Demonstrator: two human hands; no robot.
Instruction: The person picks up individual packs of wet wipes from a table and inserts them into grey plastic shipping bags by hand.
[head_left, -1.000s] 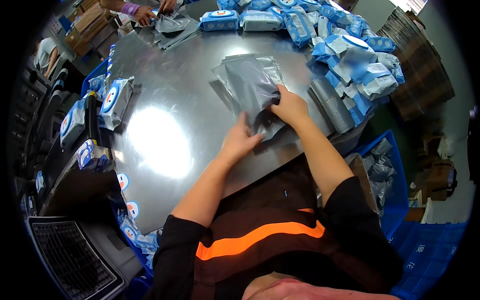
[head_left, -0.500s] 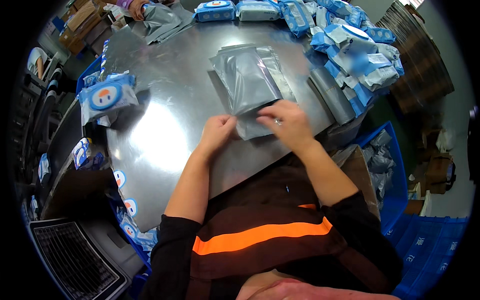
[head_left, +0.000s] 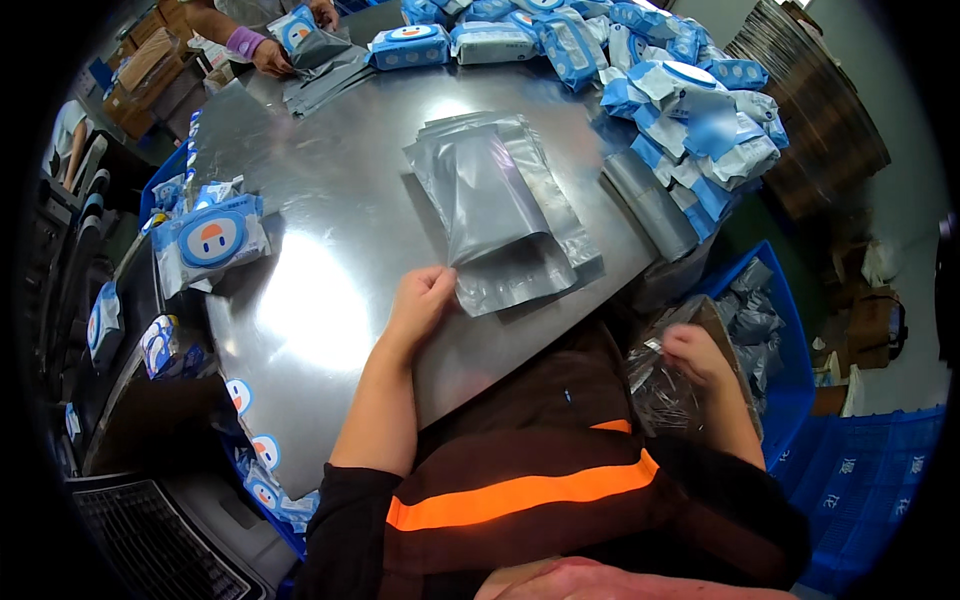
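Your left hand (head_left: 420,300) pinches the near corner of the grey bags (head_left: 505,215) stacked mid-desk (head_left: 300,330). They look light, floppy and slick, so grip an edge. Your right hand (head_left: 695,355), off the desk, curls its fingers on crinkly clear film (head_left: 660,395).

Bright overhead light glaring off the steel worktop (head_left: 300,330), white hotspot washing out its middle, fisheye bending straight edges, black vignette closing in around the rim, far packets softening.
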